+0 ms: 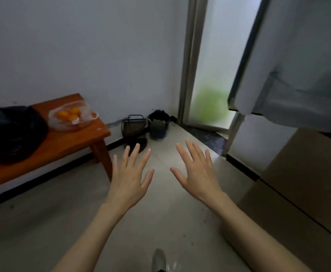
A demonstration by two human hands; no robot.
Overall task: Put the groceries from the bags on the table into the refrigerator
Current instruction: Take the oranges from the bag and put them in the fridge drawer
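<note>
A low wooden table (78,138) stands at the left against the wall. On it lie a black plastic bag (11,132) and a clear plastic bag with oranges (70,116). The refrigerator (305,173) fills the right side, and its upper door (290,61) is swung out. My left hand (132,177) and my right hand (196,173) are stretched out over the floor between table and refrigerator. Their fingers are spread and they hold nothing.
A dark wire basket (133,125) and a dark bucket (158,123) stand in the corner by the wall. A frosted glass door (209,75) lies behind them. My shoe (158,260) shows at the bottom on the tiled floor.
</note>
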